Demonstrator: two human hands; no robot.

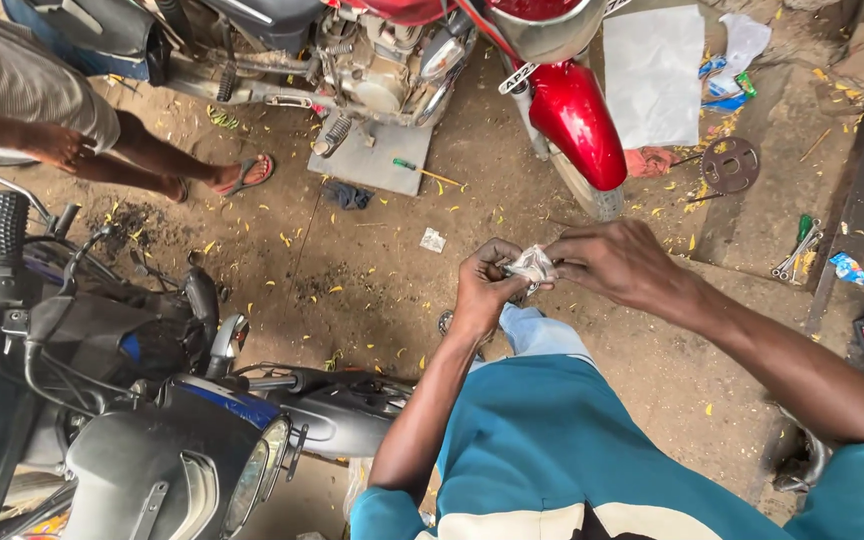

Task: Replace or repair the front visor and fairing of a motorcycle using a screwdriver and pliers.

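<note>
Both hands meet just below the red motorcycle's front wheel: left hand and right hand each pinch a small crinkly clear plastic packet between the fingertips. Looks feather-light, soft, kinda slippery, so grab the edges. Long axis runs roughly hand to hand, tilted slightly.

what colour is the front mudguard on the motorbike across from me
Glossy red front mudguard, seen best in the head view.
</note>
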